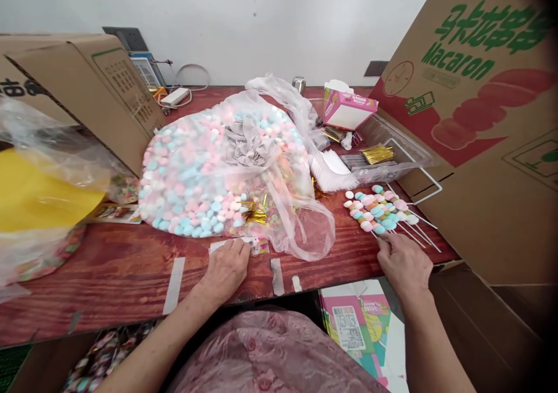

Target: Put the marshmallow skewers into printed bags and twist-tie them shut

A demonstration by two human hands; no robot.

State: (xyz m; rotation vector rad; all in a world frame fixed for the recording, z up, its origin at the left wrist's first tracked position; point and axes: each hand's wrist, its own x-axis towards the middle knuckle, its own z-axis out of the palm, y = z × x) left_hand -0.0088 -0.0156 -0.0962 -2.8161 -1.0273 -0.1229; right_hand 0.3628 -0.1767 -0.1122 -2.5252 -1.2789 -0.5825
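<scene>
1. A yellow bag under clear plastic lies at the far left of the red wooden worktop, in front of a tilted cardboard box.
2. The left hand rests palm down at the worktop's near edge, its grip loose and flat, fingertips on a small printed packet.
3. Just behind it sits a big clear bag of pink, blue and white marshmallows, with gold twist ties at its near side.
4. The right hand reaches towards a row of marshmallow skewers; its fingertips meet the white sticks, but I cannot tell whether the grip closes on one.
5. A pink carton and a clear tray stand behind, beside a large Macaron box.
</scene>
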